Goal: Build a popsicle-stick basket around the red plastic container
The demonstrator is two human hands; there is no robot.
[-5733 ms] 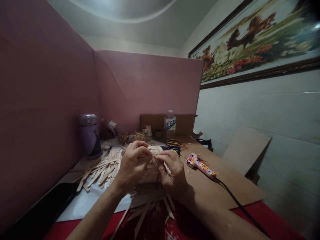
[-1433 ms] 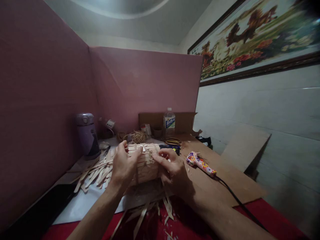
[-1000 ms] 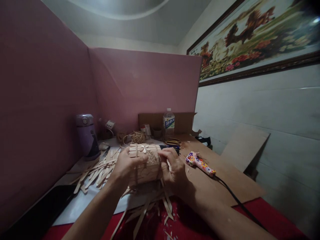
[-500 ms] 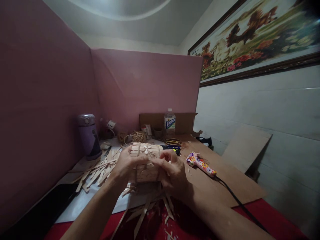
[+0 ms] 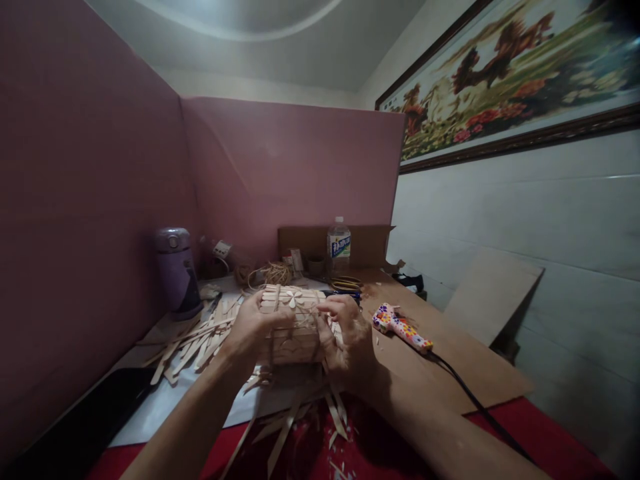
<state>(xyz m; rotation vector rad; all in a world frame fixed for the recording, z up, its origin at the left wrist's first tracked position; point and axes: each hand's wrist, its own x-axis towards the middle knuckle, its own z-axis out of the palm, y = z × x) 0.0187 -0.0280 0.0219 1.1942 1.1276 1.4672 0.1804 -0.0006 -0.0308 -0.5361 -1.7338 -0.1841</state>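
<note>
Clasping a pale wooden-stick barrel (image 5: 295,350) in the half-curled left hand (image 5: 250,329), bending the right hand (image 5: 353,337) alongside with unclear grip, perhaps risking loosening the white flower-shaped ornament (image 5: 293,300) through thumb pressure.

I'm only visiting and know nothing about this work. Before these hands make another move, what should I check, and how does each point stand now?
1. Left hand steadying the stick craft: ok, holding its left end.
2. Right hand gripping something: cannot tell; its fingers are at the right end.
3. White flower uncovered: ok, visible on top.
4. Glue gun away from both hands: ok, lying apart on the cardboard.
5. Glue gun cool: cannot tell.
6. Red cloth free of scraps: not ok, wooden ones lie there.
</note>
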